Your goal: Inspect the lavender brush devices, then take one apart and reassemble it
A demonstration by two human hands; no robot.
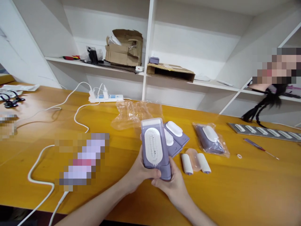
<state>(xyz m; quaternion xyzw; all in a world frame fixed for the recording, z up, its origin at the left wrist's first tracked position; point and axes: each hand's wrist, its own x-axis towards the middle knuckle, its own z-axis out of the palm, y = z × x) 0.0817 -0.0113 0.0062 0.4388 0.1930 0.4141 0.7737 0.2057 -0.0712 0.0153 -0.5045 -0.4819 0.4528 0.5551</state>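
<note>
Where the left hand (138, 174) and the right hand (172, 185) meet, a purple box (155, 147) with a white brush is held upright over the table (235, 194). The fingers (158, 182) are clamped round its bottom end. It looks stiff, light and smooth, so it is best gripped by its long sides. Just past the fingers, two more boxes (177, 138) and two white rollers (187, 164) are laid. Right of them, another box (209, 136) is kept in a clear bag (224, 150). Farther off, empty bags (135, 114) are seen, then a torn cardboard box (124, 47) on the shelf (94, 65).
</note>
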